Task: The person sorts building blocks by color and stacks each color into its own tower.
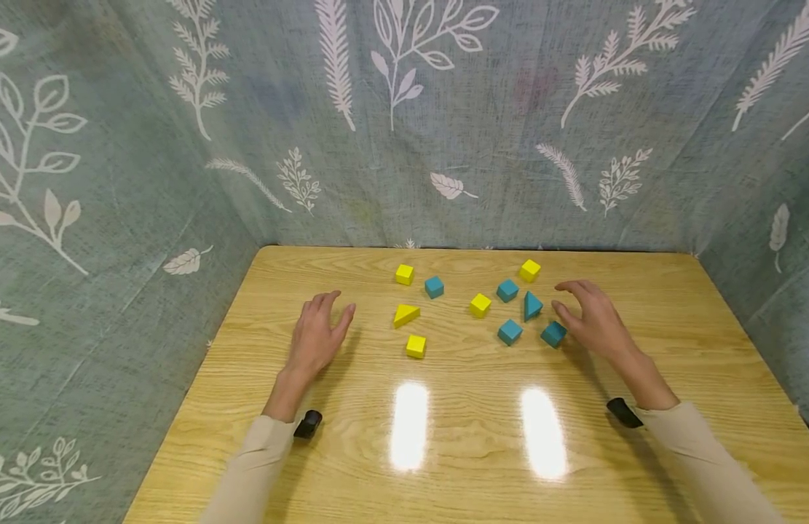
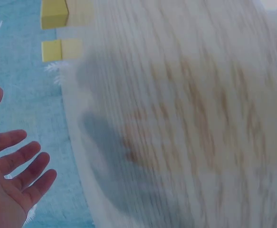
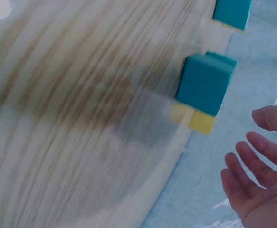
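Observation:
My left hand hovers over the left part of the table with loosely bent fingers and holds nothing. Nearest to it are a yellow triangular block and a yellow cube. On the right, my empty right hand is held beside a blue cube and a blue triangular block, its fingers relaxed. The left wrist view shows spread fingers and a yellow cube. In the right wrist view a blue cube stands apart from the fingertips.
Between the hands lie more blocks: a yellow cube, a blue cube, another blue cube and several others toward the back. The wooden table meets a leaf-patterned cloth behind and at the sides.

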Available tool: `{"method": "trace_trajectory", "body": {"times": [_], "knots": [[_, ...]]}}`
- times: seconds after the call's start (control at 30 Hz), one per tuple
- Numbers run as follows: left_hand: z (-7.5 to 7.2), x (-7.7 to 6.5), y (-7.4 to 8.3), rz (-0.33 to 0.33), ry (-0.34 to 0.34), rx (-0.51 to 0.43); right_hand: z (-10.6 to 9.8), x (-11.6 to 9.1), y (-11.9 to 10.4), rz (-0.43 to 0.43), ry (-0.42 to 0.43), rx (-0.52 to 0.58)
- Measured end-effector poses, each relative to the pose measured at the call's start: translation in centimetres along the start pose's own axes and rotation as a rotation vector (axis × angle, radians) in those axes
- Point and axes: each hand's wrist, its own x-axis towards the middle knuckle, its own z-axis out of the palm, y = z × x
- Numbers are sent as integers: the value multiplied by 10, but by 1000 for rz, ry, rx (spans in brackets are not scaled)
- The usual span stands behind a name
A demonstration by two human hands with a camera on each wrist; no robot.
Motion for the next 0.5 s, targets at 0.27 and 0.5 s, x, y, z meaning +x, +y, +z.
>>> {"method": "trace_trajectory", "body": {"times": [0.27,0.5], "knots": [[7,-4,15,35,4,-63,15,1,-15,-32,23,46],[14,-7,31,49,-13,-135,25,5,-29,-66,23,99]]}}
